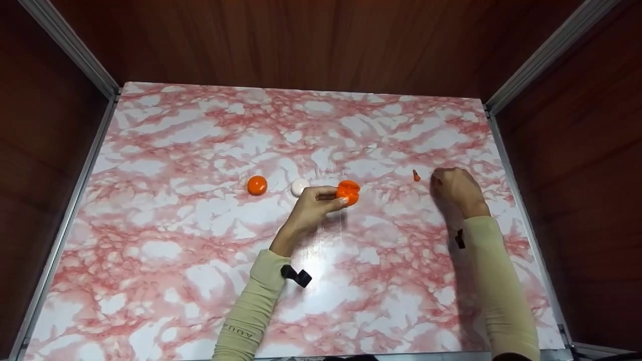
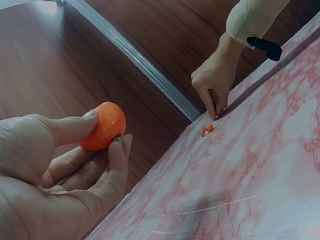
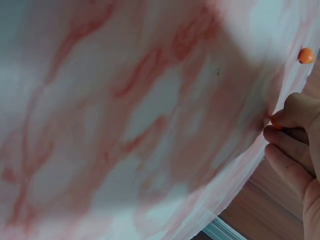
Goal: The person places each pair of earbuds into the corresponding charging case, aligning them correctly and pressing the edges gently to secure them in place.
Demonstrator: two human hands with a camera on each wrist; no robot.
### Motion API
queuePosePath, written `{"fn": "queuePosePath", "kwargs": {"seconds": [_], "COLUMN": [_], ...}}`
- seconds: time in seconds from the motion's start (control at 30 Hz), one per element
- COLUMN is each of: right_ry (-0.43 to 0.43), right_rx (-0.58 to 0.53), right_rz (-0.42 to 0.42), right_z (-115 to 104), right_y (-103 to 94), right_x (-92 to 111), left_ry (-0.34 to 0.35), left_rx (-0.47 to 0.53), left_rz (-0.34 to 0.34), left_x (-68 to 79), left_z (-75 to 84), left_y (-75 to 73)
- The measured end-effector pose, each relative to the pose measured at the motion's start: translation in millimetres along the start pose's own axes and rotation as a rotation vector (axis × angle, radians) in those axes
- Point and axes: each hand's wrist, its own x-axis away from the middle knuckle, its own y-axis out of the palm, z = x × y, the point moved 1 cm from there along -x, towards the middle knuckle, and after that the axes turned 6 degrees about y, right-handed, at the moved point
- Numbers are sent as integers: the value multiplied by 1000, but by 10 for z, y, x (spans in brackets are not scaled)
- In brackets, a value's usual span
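My left hand holds an orange earbud case above the table, its lid swung up. In the left wrist view the thumb and fingertips pinch the rounded shell of the case. Farther right, my right hand is down at the table surface. Its thumb and forefinger pinch a small orange earbud, mostly hidden by the fingertips in the right wrist view. A second orange earbud lies on the table just left of that hand.
Left of the held case, a white round case lies partly behind my left hand. An orange round case sits farther left. Dark wood panels with metal edges enclose the marbled table at the back and sides.
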Motion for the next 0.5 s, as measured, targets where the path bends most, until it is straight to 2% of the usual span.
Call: {"fn": "queuePosePath", "kwargs": {"seconds": [0.23,0.5], "right_ry": [15,-11], "right_rx": [-246,-425], "right_rz": [129,176], "right_z": [-68,-301], "right_y": [6,-97], "right_x": [1,-19], "left_ry": [17,13], "left_rx": [0,3], "left_rz": [-14,-13], "left_x": [0,-3], "left_z": [-8,-10], "left_y": [-10,-3]}}
